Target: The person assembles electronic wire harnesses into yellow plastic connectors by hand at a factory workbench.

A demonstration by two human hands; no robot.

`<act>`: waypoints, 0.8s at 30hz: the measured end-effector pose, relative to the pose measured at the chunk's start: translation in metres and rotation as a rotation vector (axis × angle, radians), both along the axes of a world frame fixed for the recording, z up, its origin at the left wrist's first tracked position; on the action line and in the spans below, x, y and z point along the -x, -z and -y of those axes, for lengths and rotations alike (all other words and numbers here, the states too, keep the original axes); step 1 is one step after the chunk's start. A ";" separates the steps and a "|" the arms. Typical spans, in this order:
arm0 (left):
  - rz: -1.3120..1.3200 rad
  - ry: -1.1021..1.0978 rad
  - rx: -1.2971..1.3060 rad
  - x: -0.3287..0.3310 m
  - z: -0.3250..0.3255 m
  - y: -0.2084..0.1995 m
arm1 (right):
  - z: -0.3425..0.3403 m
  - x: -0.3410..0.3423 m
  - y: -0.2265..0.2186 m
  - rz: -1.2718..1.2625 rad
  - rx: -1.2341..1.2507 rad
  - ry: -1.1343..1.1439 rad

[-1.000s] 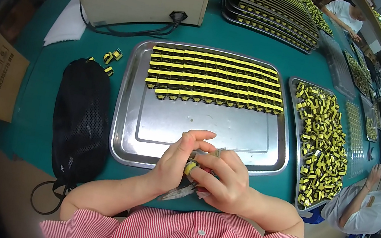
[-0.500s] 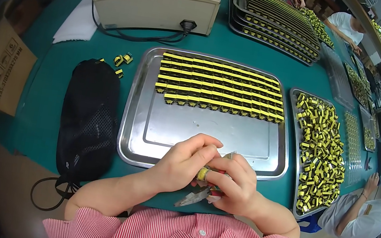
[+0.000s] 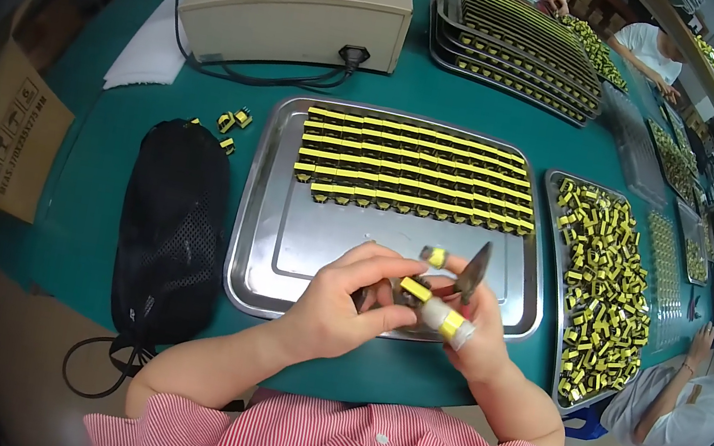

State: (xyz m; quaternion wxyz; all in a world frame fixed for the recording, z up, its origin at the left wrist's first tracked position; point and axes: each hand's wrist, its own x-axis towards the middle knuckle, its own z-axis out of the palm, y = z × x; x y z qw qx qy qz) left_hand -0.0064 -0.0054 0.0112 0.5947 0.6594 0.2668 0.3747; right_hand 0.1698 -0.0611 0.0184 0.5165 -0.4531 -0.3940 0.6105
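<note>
Yellow and black, one little part (image 3: 415, 289) is pinched by the left hand (image 3: 339, 303), between thumb and finger tips; the right hand (image 3: 483, 339) holds one pointed tool (image 3: 474, 274) near one metal tray (image 3: 261, 249).

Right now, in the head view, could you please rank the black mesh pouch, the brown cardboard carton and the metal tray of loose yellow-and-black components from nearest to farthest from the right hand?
From the right hand:
1. Metal tray of components, to its right.
2. Black mesh pouch, left, past the left hand.
3. Brown cardboard carton, far left.
</note>
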 end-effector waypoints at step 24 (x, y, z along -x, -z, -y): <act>-0.901 -0.661 -0.555 0.045 -0.068 0.015 | -0.007 -0.016 -0.007 -0.270 0.034 0.119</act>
